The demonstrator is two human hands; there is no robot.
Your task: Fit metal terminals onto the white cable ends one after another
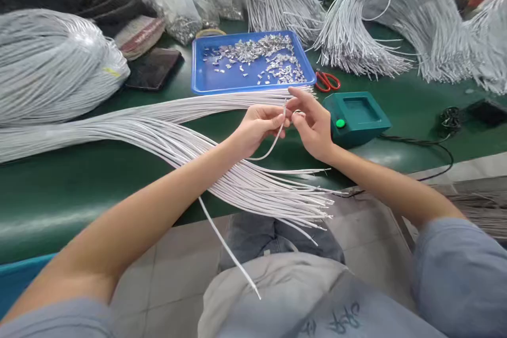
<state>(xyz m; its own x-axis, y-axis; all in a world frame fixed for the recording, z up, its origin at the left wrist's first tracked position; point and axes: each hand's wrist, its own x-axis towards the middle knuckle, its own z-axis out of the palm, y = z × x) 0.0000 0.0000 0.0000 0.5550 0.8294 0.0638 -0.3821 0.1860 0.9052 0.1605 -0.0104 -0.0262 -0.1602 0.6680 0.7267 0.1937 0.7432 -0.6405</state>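
My left hand (263,125) pinches a white cable (273,143) near its end, which points up between my hands. Close against it on the right, my right hand (312,124) has its thumb and fingers bent around the cable's tip; what they pinch is too small to make out. Under my left forearm lies a fanned bundle of white cables (253,185), its ends reaching the table's front edge. A second white bundle (190,108) runs behind my hands, below the blue tray (195,71) of small metal pieces (257,48).
A green device (358,116) with a bright green button sits right of my hands, its black cord trailing right. Red-handled scissors (328,81) lie behind it. Large grey cable coils (420,16) stand at the back right, another bundle (55,63) at the left, near a dark flat object (154,68).
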